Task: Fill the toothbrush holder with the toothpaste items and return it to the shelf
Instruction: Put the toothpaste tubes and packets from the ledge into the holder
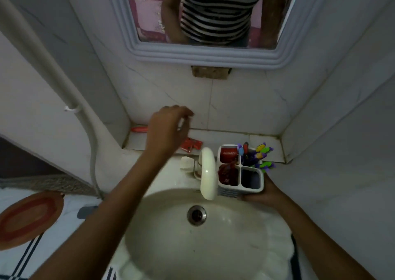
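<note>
My right hand (264, 195) grips a white four-compartment toothbrush holder (239, 191) from below, over the sink's right rim. A red Colgate tube (229, 153) stands in its back-left compartment and a red sachet (227, 172) in the front-left. Several colourful toothbrushes (259, 153) fill the back-right one; the front-right looks empty. My left hand (168, 130) hovers above the tiled shelf (224, 135) with loosely curled fingers, holding nothing. Red toothpaste sachets (192, 144) lie on the shelf just below that hand. A red toothbrush (139, 129) lies at the shelf's left end.
A white basin (149, 226) with a metal drain (197, 214) lies below. A white tap (207, 172) rises at the sink's back, just left of the holder. A mirror (213, 12) hangs above. A hose (92, 158) runs down the left wall.
</note>
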A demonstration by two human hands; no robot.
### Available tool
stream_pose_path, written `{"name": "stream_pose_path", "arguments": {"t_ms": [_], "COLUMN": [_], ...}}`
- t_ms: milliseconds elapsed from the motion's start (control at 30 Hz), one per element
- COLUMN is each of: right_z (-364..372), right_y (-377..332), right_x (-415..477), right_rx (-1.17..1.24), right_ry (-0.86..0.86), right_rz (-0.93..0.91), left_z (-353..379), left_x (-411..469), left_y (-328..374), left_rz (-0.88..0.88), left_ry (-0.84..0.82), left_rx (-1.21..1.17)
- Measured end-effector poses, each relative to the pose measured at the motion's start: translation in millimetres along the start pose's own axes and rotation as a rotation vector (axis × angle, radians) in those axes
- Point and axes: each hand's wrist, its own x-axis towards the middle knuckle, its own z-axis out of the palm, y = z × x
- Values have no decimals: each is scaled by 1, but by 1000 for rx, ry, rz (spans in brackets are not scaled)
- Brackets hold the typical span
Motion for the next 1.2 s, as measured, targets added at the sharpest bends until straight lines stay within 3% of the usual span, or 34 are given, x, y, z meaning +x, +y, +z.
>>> {"name": "stream_pose_path", "arguments": {"t_ms": [67, 200, 533, 633, 733, 867, 933, 1033, 1200], "right_z": [4, 7, 10, 11, 12, 13, 14, 14, 13], "right_y": [-2, 5, 13, 18, 20, 21, 21, 16, 14], "right_x": [-2, -5, -4, -4, -3, -4, -5, -5, -4], "right_rx": [18, 6, -97, -86, -58, -39, -39, -60, -95], "right_ry": [22, 44, 96, 104, 117, 128, 141, 132, 134], "right_rz": [5, 26, 80, 80, 93, 111, 117, 112, 111], "left_z": [33, 87, 102, 93, 65, 8, -15, -34, -15], "left_x": [0, -16, 9, 14, 19, 27, 31, 37, 32], "left_y": [-50, -98, -71, -73, -67, -13, 16, 48, 78], "left_rz": [-41, 100, 127, 29, -111, -141, -109, -22, 220], "left_ry": [-151, -459, -846, -789, -555, -300, -342, -566, -794], "left_rx": [83, 254, 316, 189, -116, -583, -769, -899, -386]}}
